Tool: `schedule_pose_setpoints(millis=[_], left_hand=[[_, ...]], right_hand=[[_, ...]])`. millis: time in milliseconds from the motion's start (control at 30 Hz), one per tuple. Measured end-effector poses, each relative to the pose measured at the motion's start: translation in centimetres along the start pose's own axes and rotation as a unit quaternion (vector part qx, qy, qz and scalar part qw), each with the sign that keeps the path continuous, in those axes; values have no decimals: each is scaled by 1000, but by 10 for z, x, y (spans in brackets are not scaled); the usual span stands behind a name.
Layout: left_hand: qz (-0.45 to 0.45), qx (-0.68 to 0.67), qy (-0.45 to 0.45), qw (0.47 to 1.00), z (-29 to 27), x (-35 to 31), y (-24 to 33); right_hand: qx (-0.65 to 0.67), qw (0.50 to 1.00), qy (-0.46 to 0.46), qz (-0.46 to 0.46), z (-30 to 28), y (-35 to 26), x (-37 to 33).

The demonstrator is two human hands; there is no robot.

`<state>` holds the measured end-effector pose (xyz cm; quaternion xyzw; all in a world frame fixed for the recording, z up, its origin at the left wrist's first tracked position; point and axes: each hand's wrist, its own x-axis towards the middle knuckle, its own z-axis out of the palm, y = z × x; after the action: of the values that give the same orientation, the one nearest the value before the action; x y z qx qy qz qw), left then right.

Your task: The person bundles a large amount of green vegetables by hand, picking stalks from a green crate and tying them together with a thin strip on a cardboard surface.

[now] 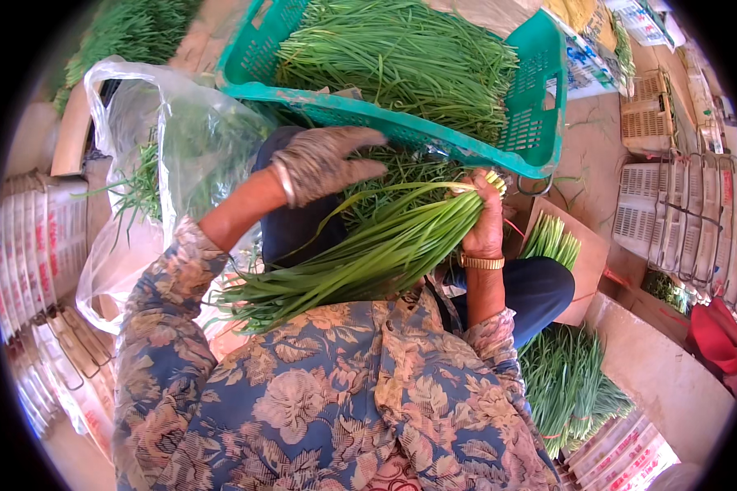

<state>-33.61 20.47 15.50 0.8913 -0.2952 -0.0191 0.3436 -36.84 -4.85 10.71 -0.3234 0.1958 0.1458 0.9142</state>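
A bunch of garlic chives (pixel 385 250) lies across my lap, its pale cut ends up at the right and its long green leaves trailing down to the left. My right hand (pixel 485 219), bare and with a gold-coloured watch at the wrist, is wrapped round the bunch close to those ends. In a striped knit glove, my left hand (pixel 327 164) hovers above the leaves with fingers and thumb apart and nothing in them. Just beyond both hands stands a green plastic crate (pixel 401 123) heaped with loose chives (pixel 401 61). More loose leaves lie below its near wall.
At the left a clear plastic bag (pixel 209 147) holds some stray greens. Tied bunches (pixel 565 385) rest on the right, beside a cardboard piece (pixel 585 282) with another bunch. Stacked plastic crates (pixel 671 221) line the right side; more greens (pixel 135 37) are at far left.
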Motion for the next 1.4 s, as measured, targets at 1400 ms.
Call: schedule_pose_setpoints(millis=[1400], left_hand=[[-378,-495,-19,782,49,36,25]], right_hand=[[-22,997,-67,-10,25,1,-13]])
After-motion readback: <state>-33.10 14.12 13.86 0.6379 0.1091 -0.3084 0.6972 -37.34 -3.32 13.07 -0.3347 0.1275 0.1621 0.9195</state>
